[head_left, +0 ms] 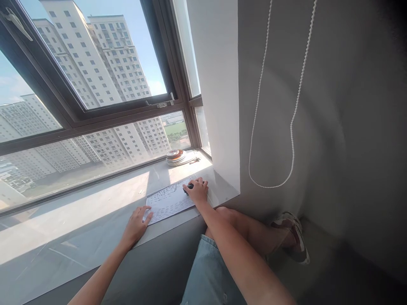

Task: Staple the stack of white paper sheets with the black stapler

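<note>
A white sheet of paper (173,204) lies flat on the windowsill, with rows of small dark marks across it. At the sheet's right end, my right hand (198,191) is closed around a small black object (190,186). The fingers cover most of that object, so its exact kind cannot be made out. My left hand (137,222) rests at the sheet's left edge with its fingers apart, the tips touching the paper. Nothing is gripped in the left hand.
A stack of round, disc-like items (176,158) sits in the sill's back corner beside the window frame (187,103). A white beaded blind cord (266,186) hangs against the grey wall. My bent leg (251,231) is below the sill's front edge.
</note>
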The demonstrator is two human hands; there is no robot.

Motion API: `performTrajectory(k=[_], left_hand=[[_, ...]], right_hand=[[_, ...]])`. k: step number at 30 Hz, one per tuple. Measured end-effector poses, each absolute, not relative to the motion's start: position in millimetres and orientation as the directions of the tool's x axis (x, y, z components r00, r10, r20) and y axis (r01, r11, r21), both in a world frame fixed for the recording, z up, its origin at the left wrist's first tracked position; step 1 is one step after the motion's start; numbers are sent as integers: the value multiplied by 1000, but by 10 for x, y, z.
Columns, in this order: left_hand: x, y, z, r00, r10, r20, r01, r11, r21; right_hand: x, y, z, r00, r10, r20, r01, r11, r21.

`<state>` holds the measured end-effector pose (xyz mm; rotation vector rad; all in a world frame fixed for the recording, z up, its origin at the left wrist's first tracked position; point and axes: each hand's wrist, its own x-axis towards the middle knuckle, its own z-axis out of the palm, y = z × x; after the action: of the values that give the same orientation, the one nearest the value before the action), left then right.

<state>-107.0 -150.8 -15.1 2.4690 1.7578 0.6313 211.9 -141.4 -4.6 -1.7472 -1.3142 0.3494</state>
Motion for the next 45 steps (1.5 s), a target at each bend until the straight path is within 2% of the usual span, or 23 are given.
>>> performTrajectory(k=[40,45], left_hand=[[-1078,-1515,-160,256,931,260,887,-333,319],[-1081,-1512,-158,266,928,261,884,-342,318]], right_hand=[[2114,-1420,-39,338,891,302,700,-24,-714],[2108,-1416,-50,319,893,317,736,-23,-677]])
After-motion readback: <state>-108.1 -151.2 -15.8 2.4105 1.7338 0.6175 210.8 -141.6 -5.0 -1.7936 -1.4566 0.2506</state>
